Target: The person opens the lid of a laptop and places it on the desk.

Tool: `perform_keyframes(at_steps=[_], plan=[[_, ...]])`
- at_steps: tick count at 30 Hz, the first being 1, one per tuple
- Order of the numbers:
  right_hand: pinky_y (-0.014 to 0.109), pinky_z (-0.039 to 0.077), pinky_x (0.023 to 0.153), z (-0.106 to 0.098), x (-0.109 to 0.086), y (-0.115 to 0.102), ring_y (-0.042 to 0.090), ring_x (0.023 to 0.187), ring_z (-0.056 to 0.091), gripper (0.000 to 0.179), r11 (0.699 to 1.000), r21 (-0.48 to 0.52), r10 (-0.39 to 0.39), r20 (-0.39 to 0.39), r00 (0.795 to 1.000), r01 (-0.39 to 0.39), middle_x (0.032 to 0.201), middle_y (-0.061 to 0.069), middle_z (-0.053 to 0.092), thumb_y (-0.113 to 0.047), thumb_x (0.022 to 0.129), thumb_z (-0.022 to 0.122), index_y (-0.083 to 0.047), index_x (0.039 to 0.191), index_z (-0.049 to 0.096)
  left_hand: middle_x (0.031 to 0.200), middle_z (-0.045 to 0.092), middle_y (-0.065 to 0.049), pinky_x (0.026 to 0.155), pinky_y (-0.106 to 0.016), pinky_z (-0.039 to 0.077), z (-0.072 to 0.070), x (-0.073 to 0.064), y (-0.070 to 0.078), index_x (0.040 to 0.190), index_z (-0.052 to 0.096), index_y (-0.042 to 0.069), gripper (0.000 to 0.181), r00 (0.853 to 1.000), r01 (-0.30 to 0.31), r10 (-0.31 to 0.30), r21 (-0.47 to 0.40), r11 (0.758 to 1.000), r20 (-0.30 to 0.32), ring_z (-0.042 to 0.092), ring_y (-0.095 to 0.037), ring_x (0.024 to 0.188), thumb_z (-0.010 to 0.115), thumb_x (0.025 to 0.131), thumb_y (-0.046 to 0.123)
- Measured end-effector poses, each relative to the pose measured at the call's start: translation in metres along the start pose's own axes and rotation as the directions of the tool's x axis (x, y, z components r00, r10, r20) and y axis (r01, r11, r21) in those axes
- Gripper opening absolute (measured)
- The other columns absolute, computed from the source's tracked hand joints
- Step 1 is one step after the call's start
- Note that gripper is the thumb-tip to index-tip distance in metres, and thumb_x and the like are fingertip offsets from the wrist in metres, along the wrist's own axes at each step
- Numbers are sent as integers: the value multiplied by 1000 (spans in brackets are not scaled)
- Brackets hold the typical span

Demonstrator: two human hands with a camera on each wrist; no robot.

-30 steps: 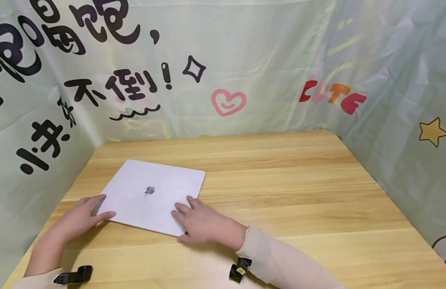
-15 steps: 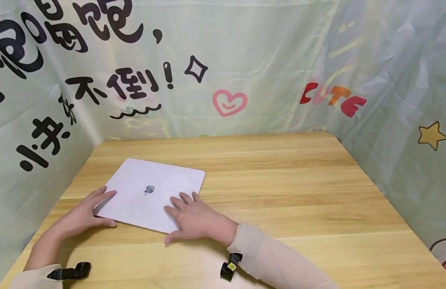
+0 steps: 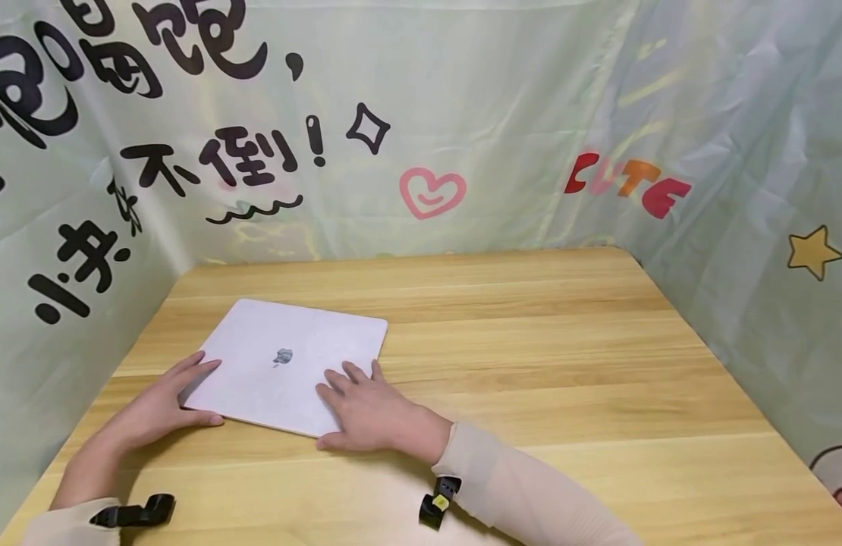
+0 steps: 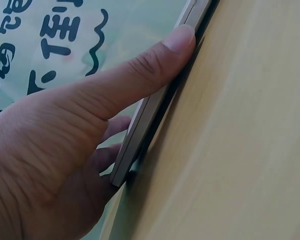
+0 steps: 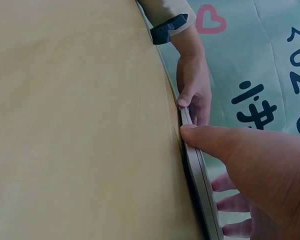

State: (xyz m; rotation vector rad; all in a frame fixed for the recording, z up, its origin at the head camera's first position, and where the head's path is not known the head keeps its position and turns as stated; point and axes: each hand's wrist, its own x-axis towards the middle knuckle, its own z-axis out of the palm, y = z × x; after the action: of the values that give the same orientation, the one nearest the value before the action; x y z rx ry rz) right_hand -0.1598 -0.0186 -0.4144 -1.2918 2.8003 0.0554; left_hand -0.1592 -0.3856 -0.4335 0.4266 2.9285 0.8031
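Observation:
A closed silver laptop (image 3: pixel 284 394) with a dark apple logo lies slightly turned at the left of the wooden table (image 3: pixel 530 364). At its front left corner, my left hand (image 3: pixel 148 409) rests fingers on the lid's left side. The left wrist view shows that thumb (image 4: pixel 177 45) against the laptop's front edge. My right hand (image 3: pixel 373 413) lies spread over the front right corner, fingers extended on the lid. Its thumb (image 5: pixel 205 136) touches the front edge in the right wrist view, where my left hand (image 5: pixel 194 82) appears farther along the same edge.
Pale green cloth (image 3: pixel 503 121) with printed lettering, a pink heart (image 3: pixel 432 193) and a yellow star (image 3: pixel 814 252) hangs behind the table and along both sides. Black wrist cameras (image 3: pixel 137 513) sit at the beige sleeves (image 3: pixel 523 485).
Both hands have shifted their hold slightly: my left fingers now reach onto the lid with the thumb at the front edge, and my right hand sits a little further left. The laptop has hardly moved.

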Motion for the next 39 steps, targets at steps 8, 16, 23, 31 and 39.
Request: perform_keyframes(at_steps=[8,16,23,31,39], plan=[[63,25,109,1,-4,11,31,145,22,83,1000,8,-10,26,1000,10,160,2,26,-73,91,40,-20,155,31,155,19,-29,104,-70,21,3,2,9,148,38,2,100,1000,16,-17,40,999,11,19,-54,138,81,73,53],[64,24,109,1,-14,29,31,146,21,81,999,49,-24,30,999,23,160,3,25,-70,92,44,-19,154,32,155,22,-27,103,-69,24,8,10,18,147,41,5,99,1000,14,-16,94,996,19,23,-53,137,76,73,61],[65,23,109,0,-17,39,33,146,19,82,996,64,-62,41,997,60,161,5,22,-69,92,44,-17,155,30,153,27,-28,103,-67,27,10,9,26,145,45,5,97,1000,6,-7,125,992,9,27,-53,135,75,74,63],[62,18,112,0,-24,52,31,147,14,82,996,70,-57,76,996,51,162,4,19,-67,94,43,-17,156,26,153,29,-25,104,-66,27,17,16,35,144,47,7,93,1000,-27,26,135,991,3,26,-50,137,74,75,63],[59,18,113,0,-31,62,30,147,16,81,993,89,-89,60,994,83,161,5,21,-66,93,45,-16,156,29,154,31,-22,106,-66,25,20,16,42,144,49,11,89,998,-64,62,128,990,19,24,-49,139,73,76,62]])
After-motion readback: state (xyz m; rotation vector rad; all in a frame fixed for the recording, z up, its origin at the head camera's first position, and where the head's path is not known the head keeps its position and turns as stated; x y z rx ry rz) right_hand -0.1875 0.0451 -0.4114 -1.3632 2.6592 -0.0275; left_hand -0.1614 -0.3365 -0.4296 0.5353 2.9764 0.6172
